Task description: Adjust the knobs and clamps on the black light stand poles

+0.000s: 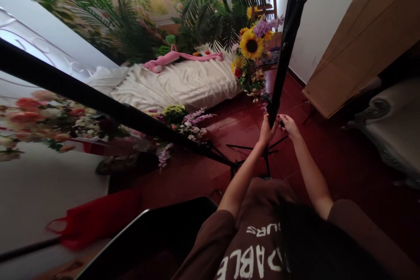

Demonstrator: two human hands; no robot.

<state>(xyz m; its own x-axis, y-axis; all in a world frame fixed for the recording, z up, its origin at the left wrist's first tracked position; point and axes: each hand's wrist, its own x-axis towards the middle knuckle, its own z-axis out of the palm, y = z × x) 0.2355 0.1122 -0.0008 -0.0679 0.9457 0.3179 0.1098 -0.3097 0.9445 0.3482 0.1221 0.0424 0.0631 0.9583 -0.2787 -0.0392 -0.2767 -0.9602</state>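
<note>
A tall black tripod stand [285, 48] rises in front of me, its thin legs spread on the red floor. My left hand [268, 131] is closed around its pole, low on the shaft. Close beside it, my right hand [289, 125] has its fingers pinched on a small dark knob [281, 124] at the side of the pole. The fingers partly hide the knob. The top of the stand lies outside the view.
Another black pole [124, 111] slants across the left. Beyond it stands a low bed-like platform with cream cloth [183, 83] and a pink plush toy [170, 57]. Sunflowers [251, 46] flank it. A wooden panel [354, 43] and pale sofa [397, 127] are right; a red bag [95, 218] lower left.
</note>
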